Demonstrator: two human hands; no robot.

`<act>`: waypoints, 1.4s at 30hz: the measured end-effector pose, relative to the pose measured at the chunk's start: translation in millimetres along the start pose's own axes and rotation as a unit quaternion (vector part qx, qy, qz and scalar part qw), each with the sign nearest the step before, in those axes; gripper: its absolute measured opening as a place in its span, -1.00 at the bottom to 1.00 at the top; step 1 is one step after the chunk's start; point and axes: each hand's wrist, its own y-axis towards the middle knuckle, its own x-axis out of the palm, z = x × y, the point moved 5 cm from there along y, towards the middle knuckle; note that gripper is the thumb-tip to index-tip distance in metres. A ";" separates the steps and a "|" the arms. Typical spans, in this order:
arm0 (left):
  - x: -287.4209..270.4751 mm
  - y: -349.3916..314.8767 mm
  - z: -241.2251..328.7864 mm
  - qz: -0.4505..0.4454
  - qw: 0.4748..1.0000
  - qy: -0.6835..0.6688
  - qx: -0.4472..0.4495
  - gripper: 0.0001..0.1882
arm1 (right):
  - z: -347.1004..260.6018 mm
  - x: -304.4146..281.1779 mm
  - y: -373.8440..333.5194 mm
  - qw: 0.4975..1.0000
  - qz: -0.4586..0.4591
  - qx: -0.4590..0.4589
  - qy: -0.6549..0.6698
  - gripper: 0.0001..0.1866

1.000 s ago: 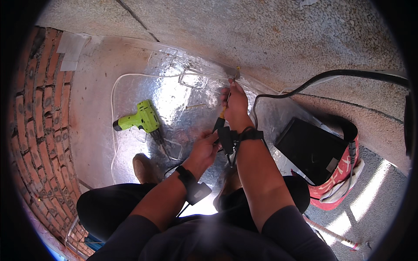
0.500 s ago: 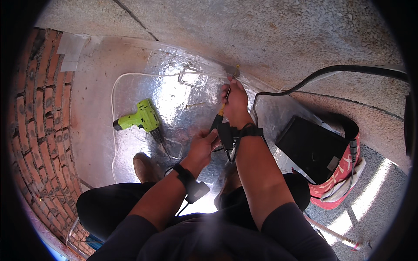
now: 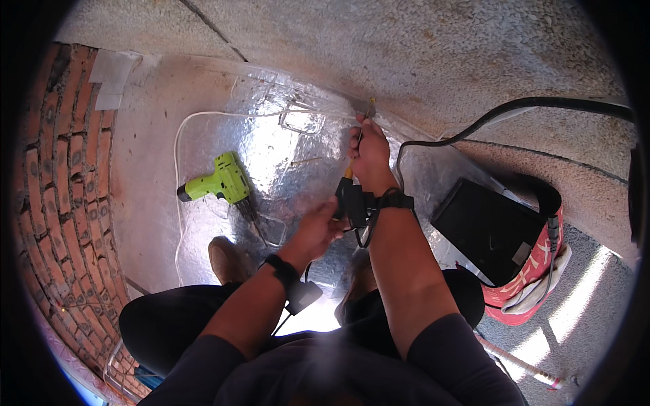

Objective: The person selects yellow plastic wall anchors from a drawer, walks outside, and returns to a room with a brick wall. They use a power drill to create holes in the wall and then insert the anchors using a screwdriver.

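Note:
My right hand [image 3: 371, 150] is closed around the shaft of a screwdriver [image 3: 344, 185] with a black and yellow handle. The tool slants up toward a small yellow fitting [image 3: 372, 101] on the wall, just beyond my right fingertips. Whether its tip touches the fitting is too small to tell. At the lower end of the handle my left hand [image 3: 315, 230] is closed, its fingers curled and partly smeared. A dark device strapped on my right wrist hides part of the handle. To the left, a lime-green cordless drill [image 3: 227, 184] lies on the silvery sheet with its bit toward me.
A rough stone wall [image 3: 433, 61] rises ahead, and brickwork [image 3: 71, 176] stands at left. A white cable [image 3: 179, 155] curves over the silvery sheet [image 3: 264, 155]. A thick black cable [image 3: 501, 111] runs right. Beside my right knee is a red bag [image 3: 525, 298] holding a black flat case [image 3: 487, 230].
My left hand has shifted slightly at the screwdriver's handle end, its fingers now more curled. My right hand has moved a little to the right. The drill stays put.

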 end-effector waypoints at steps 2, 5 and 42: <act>8.1 -14.1 4.4 0.020 0.987 -0.124 -0.104 -0.74 | 0.7 0.4 0.4 1.000 -0.001 0.006 -0.002 -0.75; 4.1 -4.6 6.8 -0.002 0.999 -0.038 -0.006 -0.73 | 0.4 1.4 1.3 1.000 -0.001 -0.008 -0.010 -0.75; 9.7 5.5 22.2 0.175 0.820 0.484 0.248 -0.77 | 6.5 4.3 -6.6 1.000 0.006 -0.006 -0.022 -0.75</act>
